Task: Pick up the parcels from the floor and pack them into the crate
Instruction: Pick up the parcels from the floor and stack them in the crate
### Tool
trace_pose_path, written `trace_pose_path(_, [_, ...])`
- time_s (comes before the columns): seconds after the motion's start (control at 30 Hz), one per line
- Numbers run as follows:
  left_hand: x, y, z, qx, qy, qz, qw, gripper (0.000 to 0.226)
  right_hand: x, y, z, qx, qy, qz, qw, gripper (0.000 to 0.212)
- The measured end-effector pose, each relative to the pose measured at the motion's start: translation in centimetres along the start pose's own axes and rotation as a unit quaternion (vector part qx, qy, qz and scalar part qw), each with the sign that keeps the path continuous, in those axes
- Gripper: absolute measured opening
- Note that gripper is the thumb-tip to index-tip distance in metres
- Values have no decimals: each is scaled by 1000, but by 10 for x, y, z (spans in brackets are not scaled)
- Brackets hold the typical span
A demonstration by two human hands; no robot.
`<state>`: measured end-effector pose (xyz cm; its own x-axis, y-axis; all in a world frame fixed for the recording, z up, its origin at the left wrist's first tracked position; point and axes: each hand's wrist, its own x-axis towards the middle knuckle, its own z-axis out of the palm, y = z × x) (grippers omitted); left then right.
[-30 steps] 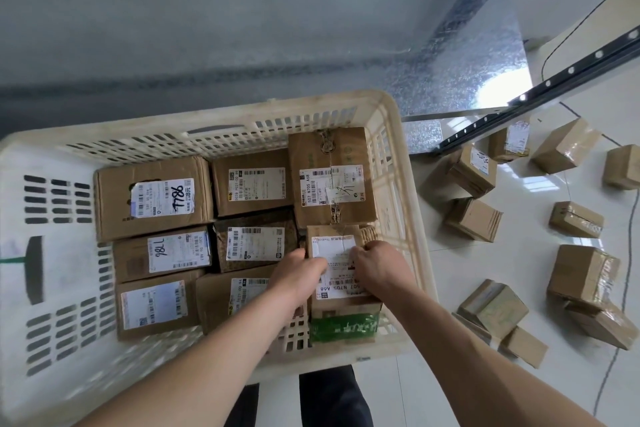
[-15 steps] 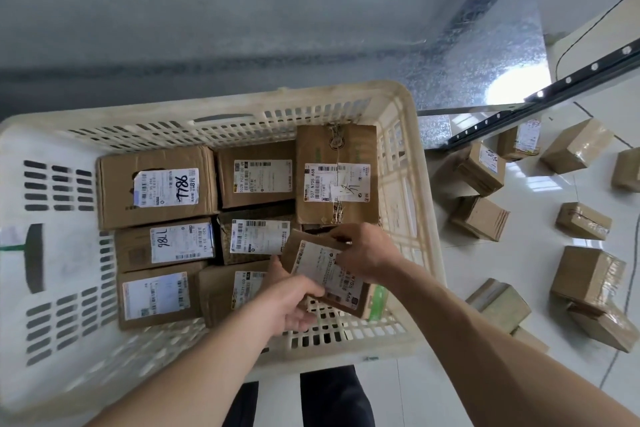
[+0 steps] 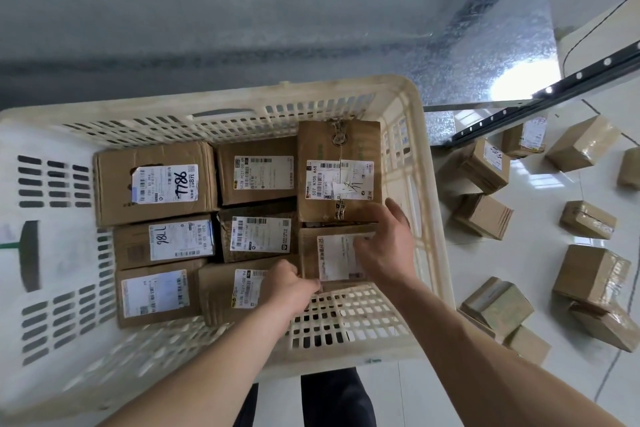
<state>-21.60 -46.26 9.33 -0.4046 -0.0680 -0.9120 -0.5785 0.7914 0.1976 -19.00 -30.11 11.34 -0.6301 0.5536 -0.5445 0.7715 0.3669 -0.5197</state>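
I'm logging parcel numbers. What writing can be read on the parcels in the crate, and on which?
"7786": handwritten on the label of the back-left brown cardboard parcel.
"98LL" as it reads, handwritten sideways: parcel in front of it.
"507 N705 A68": tall back-right parcel.
All other label print: too small or blurred.

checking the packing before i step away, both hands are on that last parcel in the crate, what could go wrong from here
1. The parcel sits in the tight slot between the tall box and the crate wall; it may jam or end up tilted.
2. The left hand is at the parcel's near corner and its fingers might get pinched against the neighbouring box.
3. The right hand covers part of the label and could scuff it.
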Motion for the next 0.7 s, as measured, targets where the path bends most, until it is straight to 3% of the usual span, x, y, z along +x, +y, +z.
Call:
trace_pose_path(0.13, [4,9,10,-52,-15,18,998,58,4,10,5,-24,-10,37,999,69])
trace_pose_path(0.27, [7,11,16,-76,-34,2,997,37,-9,14,10,-79,-24,77,994,76])
trace_pose_path(0.37, [9,8,21,-84,-44,-1,995,35,-13,18,11,-71,-37,99,992,81])
trace_pose_path(0.53, [10,6,22,-113,-9,20,993,48,-6,18,6,-23,8,30,999,70])
trace_pose_path(0.7, [16,11,23,-147,-8,45,988,69,7,14,-5,11,25,2,1000,81])
